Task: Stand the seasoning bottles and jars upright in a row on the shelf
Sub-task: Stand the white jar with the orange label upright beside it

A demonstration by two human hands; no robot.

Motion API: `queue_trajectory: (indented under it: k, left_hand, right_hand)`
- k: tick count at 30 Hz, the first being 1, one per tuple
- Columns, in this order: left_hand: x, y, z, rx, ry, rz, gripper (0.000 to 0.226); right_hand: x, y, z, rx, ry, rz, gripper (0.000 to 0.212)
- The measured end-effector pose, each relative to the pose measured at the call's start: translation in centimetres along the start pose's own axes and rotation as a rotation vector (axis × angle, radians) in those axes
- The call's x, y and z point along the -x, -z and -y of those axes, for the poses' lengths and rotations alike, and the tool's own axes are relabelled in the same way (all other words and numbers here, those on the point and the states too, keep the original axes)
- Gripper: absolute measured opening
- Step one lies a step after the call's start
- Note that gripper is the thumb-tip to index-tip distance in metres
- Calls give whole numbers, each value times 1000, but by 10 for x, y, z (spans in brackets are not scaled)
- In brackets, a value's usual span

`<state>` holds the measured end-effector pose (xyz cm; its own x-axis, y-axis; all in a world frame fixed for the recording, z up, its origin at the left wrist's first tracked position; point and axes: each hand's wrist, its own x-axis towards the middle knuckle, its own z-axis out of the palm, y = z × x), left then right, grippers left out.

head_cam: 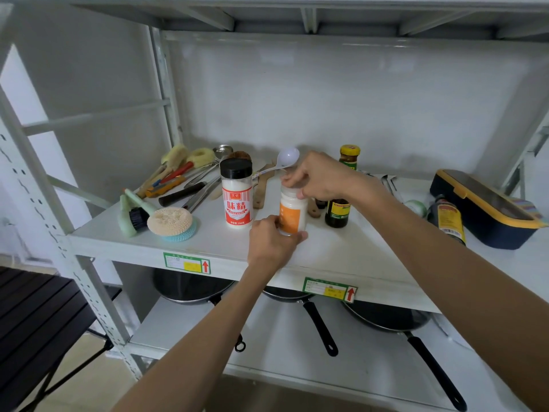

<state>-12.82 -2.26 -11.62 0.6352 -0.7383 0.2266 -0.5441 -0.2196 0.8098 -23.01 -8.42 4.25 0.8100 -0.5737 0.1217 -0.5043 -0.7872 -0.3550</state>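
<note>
A white jar with an orange label (292,214) stands upright on the white shelf (341,251). My left hand (271,242) grips its base and my right hand (318,176) holds its lid from above. Just left of it stands a white jar with a black lid and red label (236,197). To the right a dark sauce bottle (337,212) stands upright, its top hidden behind my right wrist. A yellow-capped jar (349,157) stands further back. Another dark bottle (448,220) lies on its side at the right.
Brushes, sponges and utensils (178,179) crowd the shelf's left back, with a round scrubber (170,223) in front. A white spoon (286,159) lies behind the jars. A navy and yellow box (481,206) sits at the right. Pans (386,318) rest on the lower shelf.
</note>
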Motion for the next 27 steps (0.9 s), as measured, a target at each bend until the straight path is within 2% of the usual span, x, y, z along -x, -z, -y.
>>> queue_trajectory:
  k: [4, 8, 10, 17, 22, 27]
  left_hand:
    - [-1, -1, 0, -1, 1, -11, 67]
    - [-1, -3, 0, 3, -4, -10, 68]
    - [-1, -3, 1, 4, -2, -6, 70]
    - [-4, -5, 4, 44, 14, -10, 69]
    - [-4, -7, 4, 55, 26, -32, 64]
    - [-3, -5, 4, 55, 32, -42, 64]
  right_hand:
    - [1, -7, 4, -75, -27, -144, 25]
    - [-4, -23, -1, 26, -58, -271, 40]
    - [-5, -25, -3, 71, -78, -275, 40]
    - [-3, -21, -5, 95, -7, -258, 17]
    - [-3, -18, -11, -14, 14, -224, 29]
    - [-3, -17, -14, -61, 56, -190, 27]
